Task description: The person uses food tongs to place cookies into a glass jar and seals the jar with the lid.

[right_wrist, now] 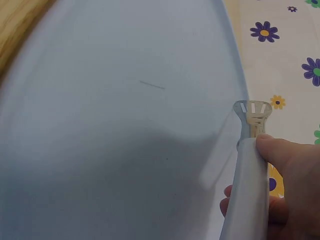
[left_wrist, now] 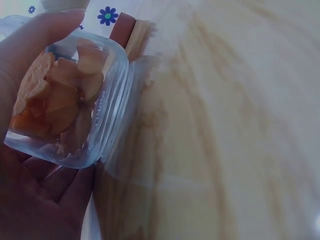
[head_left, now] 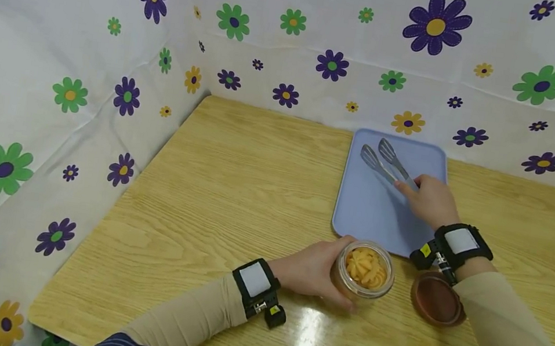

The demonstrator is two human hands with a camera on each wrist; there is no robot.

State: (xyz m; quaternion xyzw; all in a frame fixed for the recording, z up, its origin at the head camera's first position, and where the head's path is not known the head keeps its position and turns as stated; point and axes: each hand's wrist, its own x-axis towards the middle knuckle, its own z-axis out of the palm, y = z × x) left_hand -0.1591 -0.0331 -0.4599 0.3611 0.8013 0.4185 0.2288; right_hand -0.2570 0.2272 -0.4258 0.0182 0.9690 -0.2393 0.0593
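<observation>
My left hand [head_left: 314,268] grips an open glass jar [head_left: 364,289] by its side, thumb and fingers wrapped around it. Inside the jar are wavy yellow-orange chips [head_left: 366,268], also visible through the glass in the left wrist view. Over the blue tray [head_left: 367,208], my right hand [head_left: 432,200] holds metal tongs [head_left: 398,165] by their grey handle [right_wrist: 247,185]. The two slotted ends of the tongs are spread apart and point to the far left, with nothing between them. Part of the right fingers is hidden behind the handle.
A reddish-brown lid [head_left: 438,299] lies on the wooden table [head_left: 234,179], close to the right wrist and right of the jar. Flower-patterned cloth [head_left: 272,55] hangs along the table's back and left edges. Both wrists wear black straps with small cameras.
</observation>
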